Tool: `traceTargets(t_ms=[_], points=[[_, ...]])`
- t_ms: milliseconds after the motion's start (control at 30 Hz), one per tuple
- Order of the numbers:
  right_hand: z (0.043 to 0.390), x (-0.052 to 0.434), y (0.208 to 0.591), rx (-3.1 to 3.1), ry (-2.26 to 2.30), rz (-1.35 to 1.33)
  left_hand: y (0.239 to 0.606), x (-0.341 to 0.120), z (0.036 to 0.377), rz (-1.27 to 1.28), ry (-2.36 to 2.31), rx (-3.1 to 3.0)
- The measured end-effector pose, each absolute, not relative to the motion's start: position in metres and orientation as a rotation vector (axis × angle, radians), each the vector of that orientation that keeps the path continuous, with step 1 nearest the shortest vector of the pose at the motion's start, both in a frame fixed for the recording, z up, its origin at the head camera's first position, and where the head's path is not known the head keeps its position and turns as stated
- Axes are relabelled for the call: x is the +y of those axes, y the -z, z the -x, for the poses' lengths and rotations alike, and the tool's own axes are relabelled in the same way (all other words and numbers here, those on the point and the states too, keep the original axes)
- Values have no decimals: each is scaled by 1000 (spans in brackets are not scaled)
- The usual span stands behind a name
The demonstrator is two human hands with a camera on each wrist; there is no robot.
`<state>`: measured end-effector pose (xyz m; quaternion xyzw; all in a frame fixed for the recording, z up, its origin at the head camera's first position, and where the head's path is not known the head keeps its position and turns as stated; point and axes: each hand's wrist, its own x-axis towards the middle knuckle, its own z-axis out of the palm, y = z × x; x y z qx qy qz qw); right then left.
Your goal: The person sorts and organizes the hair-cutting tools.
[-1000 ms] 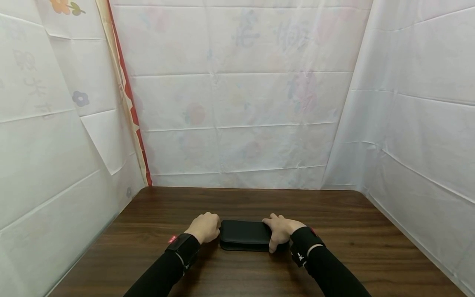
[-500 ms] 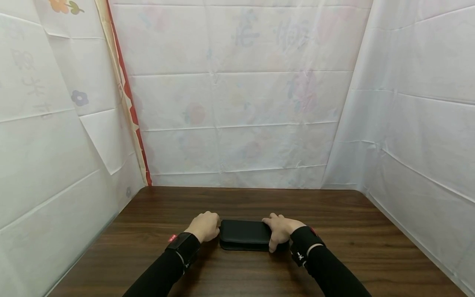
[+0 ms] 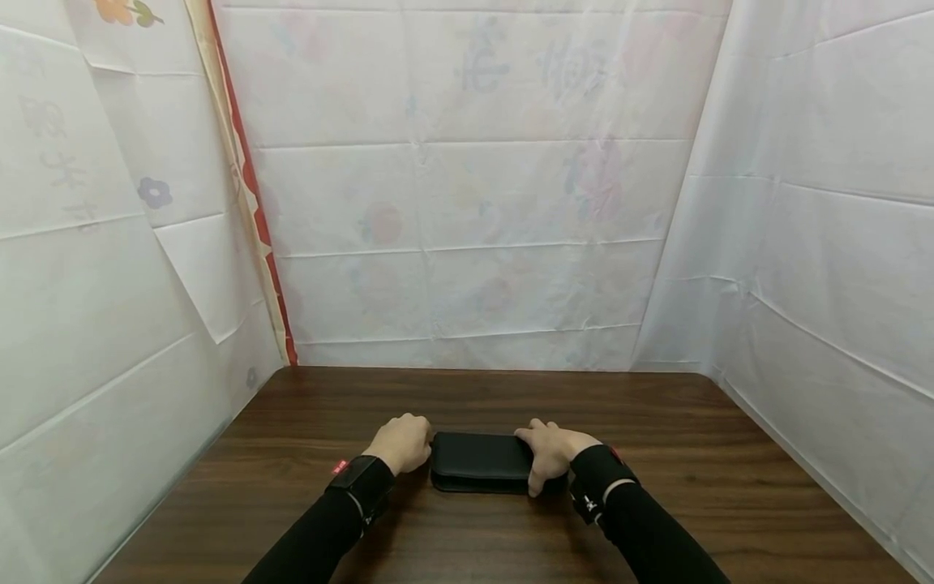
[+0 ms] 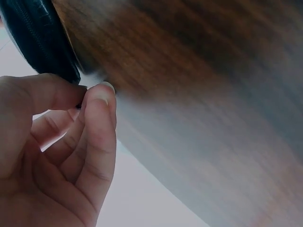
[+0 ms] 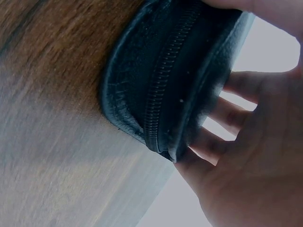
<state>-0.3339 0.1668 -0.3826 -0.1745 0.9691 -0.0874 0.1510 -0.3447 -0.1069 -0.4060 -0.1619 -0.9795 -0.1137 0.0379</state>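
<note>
A black zippered case (image 3: 483, 459) with a smooth, leather-like surface lies flat on the wooden table. At its left end, my left hand (image 3: 401, 445) pinches a small dark zipper pull (image 4: 81, 98) between thumb and index finger, most of it covered by the fingertips. Across the case's right end, my right hand (image 3: 550, 453) grips it, thumb at the near edge and fingers spread over the top toward the far edge. In the right wrist view, the zipper teeth (image 5: 158, 90) run along the side of the case up to its corner, closed where they show.
The brown wood-grain table (image 3: 467, 393) reaches back to a white creased sheet (image 3: 467, 203). Similar white sheets hang close at the left (image 3: 95, 324) and right (image 3: 824, 284) sides. A strip with a red edge (image 3: 251, 178) runs down the back left corner.
</note>
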Motion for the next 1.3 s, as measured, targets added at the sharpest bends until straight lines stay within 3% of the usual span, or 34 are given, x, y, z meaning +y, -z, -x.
traceTargets(t_ms=[1300], points=[[335, 168, 383, 2782, 229, 503, 408, -104, 355, 496, 361, -2999]])
